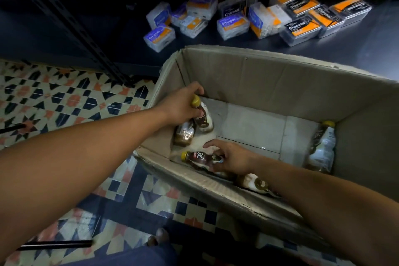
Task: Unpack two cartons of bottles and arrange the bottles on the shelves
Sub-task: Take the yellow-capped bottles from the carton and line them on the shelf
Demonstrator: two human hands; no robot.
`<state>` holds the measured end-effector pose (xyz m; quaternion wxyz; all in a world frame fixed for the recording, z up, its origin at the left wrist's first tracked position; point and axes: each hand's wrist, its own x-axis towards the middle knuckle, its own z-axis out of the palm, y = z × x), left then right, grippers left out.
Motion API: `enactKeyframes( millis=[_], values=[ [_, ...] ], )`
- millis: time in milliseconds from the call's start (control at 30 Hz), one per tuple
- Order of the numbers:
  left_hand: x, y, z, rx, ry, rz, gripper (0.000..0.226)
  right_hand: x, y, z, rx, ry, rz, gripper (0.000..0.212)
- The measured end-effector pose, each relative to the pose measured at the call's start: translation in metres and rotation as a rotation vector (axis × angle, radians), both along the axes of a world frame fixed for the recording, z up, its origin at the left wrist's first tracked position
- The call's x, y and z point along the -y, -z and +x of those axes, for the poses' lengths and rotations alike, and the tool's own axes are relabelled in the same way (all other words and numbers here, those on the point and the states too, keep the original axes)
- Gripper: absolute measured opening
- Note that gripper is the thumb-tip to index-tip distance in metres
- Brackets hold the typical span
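Open cardboard carton sits on the patterned tile floor, against a low dark shelf scattered with small packets. Left hand is down in the carton's left corner, fingers wrapped around two upright brown bottles together; right hand curls over the base end of a yellow-capped bottle lying flat along the near wall. One more lying bottle shows just beside the right forearm, and a plastic-wrapped bottle bundle leans on the right wall.
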<state>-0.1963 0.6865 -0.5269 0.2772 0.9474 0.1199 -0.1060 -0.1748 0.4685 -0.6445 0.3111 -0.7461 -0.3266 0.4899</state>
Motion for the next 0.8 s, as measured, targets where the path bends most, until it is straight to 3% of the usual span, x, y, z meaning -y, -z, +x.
enactKeyframes(
  millis=[167,300,433,533,667,800],
  values=[
    [0.000,0.003,0.006,0.005,0.008,-0.006,0.052,0.028,-0.006,0.027,0.090,0.126,-0.002,0.063],
    [0.000,0.005,0.009,0.010,-0.008,-0.026,0.051,0.056,-0.003,0.050,0.119,0.352,-0.003,0.083],
    [0.005,0.007,0.011,0.019,-0.007,-0.103,0.045,0.051,-0.003,0.053,0.270,0.307,-0.115,0.108],
    [0.008,0.010,0.012,-0.002,-0.004,-0.144,0.035,0.045,0.003,0.049,0.361,0.308,-0.146,0.105],
    [0.007,0.014,0.011,-0.027,0.039,-0.186,0.028,0.047,0.004,0.050,0.205,0.465,-0.006,0.100],
    [0.008,0.015,0.013,0.029,0.026,-0.275,0.027,0.045,-0.001,0.060,0.166,0.592,0.223,0.095]
  ],
)
